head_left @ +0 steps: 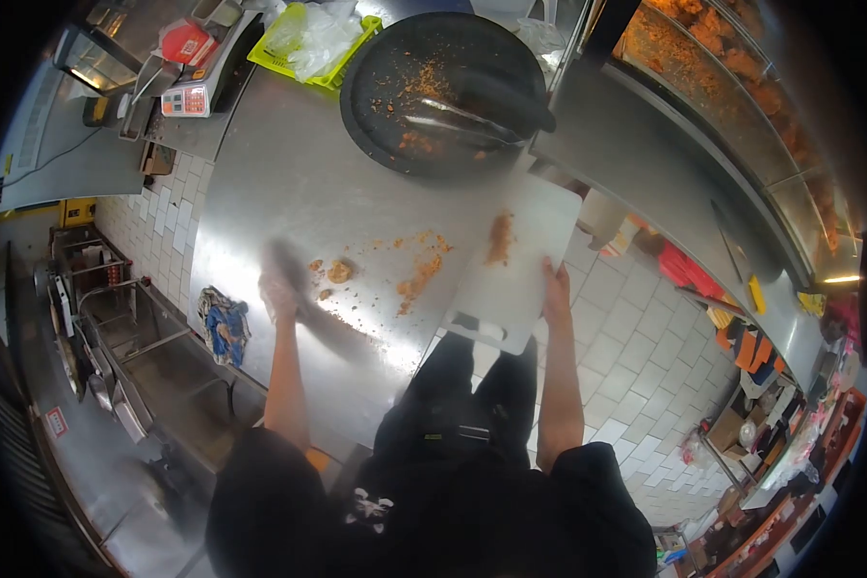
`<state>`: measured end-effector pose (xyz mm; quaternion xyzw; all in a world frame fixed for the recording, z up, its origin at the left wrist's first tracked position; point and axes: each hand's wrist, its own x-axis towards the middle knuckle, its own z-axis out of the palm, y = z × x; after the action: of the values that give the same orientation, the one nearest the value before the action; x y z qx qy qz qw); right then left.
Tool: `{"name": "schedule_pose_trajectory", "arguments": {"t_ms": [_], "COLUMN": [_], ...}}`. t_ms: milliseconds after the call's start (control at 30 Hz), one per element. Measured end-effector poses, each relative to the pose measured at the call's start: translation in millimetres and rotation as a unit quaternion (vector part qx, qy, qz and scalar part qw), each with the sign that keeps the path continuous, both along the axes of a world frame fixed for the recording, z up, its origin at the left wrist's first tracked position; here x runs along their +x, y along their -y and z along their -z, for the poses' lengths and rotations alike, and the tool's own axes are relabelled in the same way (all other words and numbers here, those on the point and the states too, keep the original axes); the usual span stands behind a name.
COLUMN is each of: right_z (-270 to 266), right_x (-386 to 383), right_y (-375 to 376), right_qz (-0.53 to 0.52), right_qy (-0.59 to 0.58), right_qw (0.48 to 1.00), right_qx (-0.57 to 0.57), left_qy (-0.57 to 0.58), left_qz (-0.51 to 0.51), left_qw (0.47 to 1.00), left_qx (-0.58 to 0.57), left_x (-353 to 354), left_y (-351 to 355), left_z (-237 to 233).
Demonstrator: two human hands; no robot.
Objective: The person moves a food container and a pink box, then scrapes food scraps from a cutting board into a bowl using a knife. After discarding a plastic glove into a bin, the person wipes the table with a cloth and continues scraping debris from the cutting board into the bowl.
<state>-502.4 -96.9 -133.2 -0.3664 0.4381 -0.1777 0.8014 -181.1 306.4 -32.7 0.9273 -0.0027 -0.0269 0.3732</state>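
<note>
My right hand (555,291) grips the right edge of a white cutting board (539,231), which is tilted over the front right edge of the steel table (260,183). A brown smear of crumbs lies on the board, and a handle slot shows near its lower end. My left hand (278,295) is above the table's left part, apparently in a clear plastic glove. Motion blurs its fingers, and a dark streak beside it may be a shadow or a tool. Orange-brown crumbs (422,275) and a small fried lump (338,271) lie between my hands.
A large round black pan (376,125) with crumbs and metal tongs (472,122) stands at the back. Behind it is a green basket (332,72) of plastic bags. A scale (185,101) stands back left, a blue cloth (226,328) hangs left, and a fried-food display case (742,106) is right.
</note>
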Motion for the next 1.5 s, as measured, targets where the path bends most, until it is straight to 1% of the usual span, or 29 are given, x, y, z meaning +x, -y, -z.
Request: {"name": "schedule_pose_trajectory", "arguments": {"t_ms": [33, 133, 167, 233, 267, 300, 333, 367, 400, 467, 600, 700, 800, 900, 967, 1000, 1033, 1100, 1133, 1167, 1200, 1267, 1300, 1333, 1367, 1400, 1433, 1467, 1500], "right_z": [-2, -16, -19, -23, -24, -26, -28, -30, -31, -35, -42, -40, -46, -44, -42, -42, -43, -43, -39, -36, -32, -28, -26, -28, -32, -36, -39, -41, -43], "right_x": [-1, -3, -3, -6, -8, -10, -12, -14, -14, -15, -10, -12, -15, -16, -16, -18, -18, -17, -17, -20, -22, -27, -28, -30, -31, -28, -27, -25, -25], "right_y": [0, -3, -3, -3, -4, -5, -6, -6, -7, -6, -3, -3, 1, 2, 3, 3, 4, 6, 9, 7, 7, 12, 13, 12, 13, 14, 13, 15, 16], "right_qz": [-0.002, -0.007, 0.006, 0.018, 0.024, 0.030, 0.031, 0.024, 0.019, 0.013, 0.027, 0.010, 0.007, 0.022, 0.018, 0.018, 0.016, 0.005, 0.011, 0.017, 0.009, 0.003, 0.001, -0.007, -0.005, -0.002, -0.001, -0.003, 0.002], "right_qy": [-0.003, -0.023, -0.022, -0.023, -0.024, -0.024, -0.026, -0.013, 0.003, 0.011, -0.039, -0.029, -0.016, -0.001, -0.011, -0.010, -0.009, -0.004, -0.003, -0.005, -0.005, 0.001, 0.000, -0.001, 0.003, 0.008, 0.011, 0.013, 0.002], "right_qw": [1.000, 1.000, 1.000, 1.000, 0.999, 0.999, 0.999, 1.000, 1.000, 1.000, 0.998, 0.999, 0.999, 0.999, 0.998, 0.998, 0.998, 0.998, 0.998, 0.998, 0.999, 1.000, 0.999, 0.999, 0.999, 0.999, 0.999, 0.999, 0.999], "right_qx": [0.002, -0.012, -0.008, -0.005, -0.005, -0.005, -0.008, -0.005, -0.004, -0.021, -0.044, -0.040, -0.045, -0.047, -0.062, -0.063, -0.062, -0.062, -0.063, -0.059, -0.051, -0.031, -0.044, -0.039, -0.039, -0.042, -0.051, -0.053, -0.046], "left_qy": [-0.003, -0.037, 0.015, -0.019, -0.094, -0.076, -0.014, 0.043, 0.044, -0.016, -0.070, -0.042, 0.027, 0.093, 0.054, 0.056, 0.049, 0.045, 0.010, -0.029, -0.030, -0.040, -0.042, -0.044, -0.045, 0.177, 0.127, 0.128, -0.031], "left_qz": [-0.002, 0.132, 0.167, 0.244, 0.260, 0.343, 0.415, 0.445, 0.447, 0.508, 0.519, 0.542, 0.561, 0.587, 0.595, 0.595, 0.571, 0.538, 0.517, 0.483, 0.476, 0.299, 0.204, 0.106, 0.006, 0.042, -0.043, -0.045, -0.188], "left_qw": [1.000, 0.990, 0.985, 0.968, 0.959, 0.932, 0.910, 0.894, 0.893, 0.841, 0.842, 0.827, 0.822, 0.789, 0.802, 0.802, 0.819, 0.841, 0.846, 0.830, 0.836, 0.941, 0.973, 0.993, 0.999, 0.967, 0.980, 0.980, 0.982], "left_qx": [0.002, 0.018, -0.025, -0.051, -0.067, -0.086, -0.014, 0.015, 0.010, 0.185, 0.129, 0.142, 0.094, 0.152, 0.012, 0.012, 0.019, 0.028, -0.128, -0.278, -0.272, -0.156, -0.097, -0.036, 0.025, 0.180, 0.147, 0.145, 0.014], "left_x": [-5, -27, -21, -42, -57, -58, -69, -81, -85, -91, -92, -97, -108, -115, -131, -139, -148, -153, -157, -163, -163, -129, -111, -96, -100, -92, -103, -109, -122], "left_y": [8, 69, 73, 124, 158, 165, 184, 211, 232, 267, 295, 303, 318, 330, 341, 345, 346, 341, 330, 312, 303, 207, 143, 90, 82, 13, -9, 14, 54], "left_z": [-2, -19, 9, -17, -40, -1, 16, 7, 9, 13, 8, 8, 11, 14, -31, -18, 6, 11, -6, -15, -14, -26, -39, -50, -49, -8, -17, -41, -85]}}
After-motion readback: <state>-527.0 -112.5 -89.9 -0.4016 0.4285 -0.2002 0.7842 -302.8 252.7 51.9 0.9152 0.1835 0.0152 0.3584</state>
